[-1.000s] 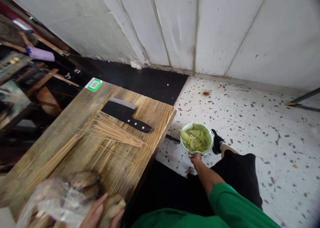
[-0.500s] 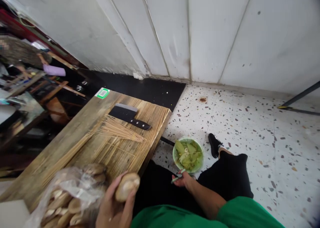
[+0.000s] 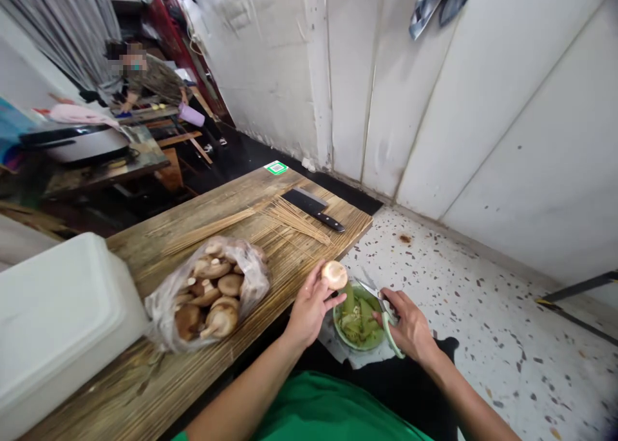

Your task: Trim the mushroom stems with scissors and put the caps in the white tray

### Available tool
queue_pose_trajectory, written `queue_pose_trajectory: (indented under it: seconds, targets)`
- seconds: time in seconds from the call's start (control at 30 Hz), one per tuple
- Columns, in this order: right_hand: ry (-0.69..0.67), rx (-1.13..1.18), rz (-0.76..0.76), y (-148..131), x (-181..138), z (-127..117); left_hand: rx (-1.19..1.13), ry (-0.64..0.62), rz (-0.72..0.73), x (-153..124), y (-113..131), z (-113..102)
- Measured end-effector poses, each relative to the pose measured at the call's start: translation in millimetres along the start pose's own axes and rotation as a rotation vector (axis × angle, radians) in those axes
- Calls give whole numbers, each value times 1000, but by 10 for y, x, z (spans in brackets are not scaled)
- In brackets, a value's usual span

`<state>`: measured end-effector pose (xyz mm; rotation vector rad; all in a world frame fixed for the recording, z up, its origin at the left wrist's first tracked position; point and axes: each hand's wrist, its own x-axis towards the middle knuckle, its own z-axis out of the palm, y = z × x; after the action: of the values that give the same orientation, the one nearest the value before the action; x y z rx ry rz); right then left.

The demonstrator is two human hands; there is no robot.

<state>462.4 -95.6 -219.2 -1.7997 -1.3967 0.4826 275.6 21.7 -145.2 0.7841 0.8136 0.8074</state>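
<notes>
My left hand (image 3: 309, 309) is closed on a mushroom (image 3: 335, 275), its pale underside turned up, beside the table's near edge. In my right hand (image 3: 408, 325) is a pair of scissors (image 3: 392, 335) with light green handles, the blades apart and pointing toward the mushroom. Below both hands stands a green bowl (image 3: 374, 346) on the floor, with green leaf-like pieces and small scraps inside. An open clear plastic bag (image 3: 161, 302) full of brown mushrooms (image 3: 212, 293) lies on the table to the left of my left hand.
On the wooden table (image 3: 203, 386) are a black cleaver (image 3: 309, 206), thin wooden skewers (image 3: 294, 222) and a white lidded box (image 3: 62, 312). A person (image 3: 159, 80) bends over a far table, near a large cooker (image 3: 82, 143). A white wall (image 3: 386, 106) rises beyond the speckled floor.
My view has swung left and up. The left hand has carried the mushroom from beside the bag to above the bowl. My right hand has raised the scissors, their blades now apart.
</notes>
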Motion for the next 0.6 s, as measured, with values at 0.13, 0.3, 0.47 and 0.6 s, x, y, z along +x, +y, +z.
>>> queue_pose_trajectory:
  seconds: [0.13, 0.3, 0.47, 0.6]
  targets:
    - [32, -343, -173, -294, -187, 4, -27, -8, 106, -48, -73, -55]
    - [75, -514, -181, -471, -348, 237, -40, 13, 129, -115, -170, -153]
    - [44, -615, -193, -533, -375, 271, -27, 15, 124, -144, -218, -246]
    - [-23, -697, -174, -536, -383, 222, -15, 20, 98, -168, -269, -253]
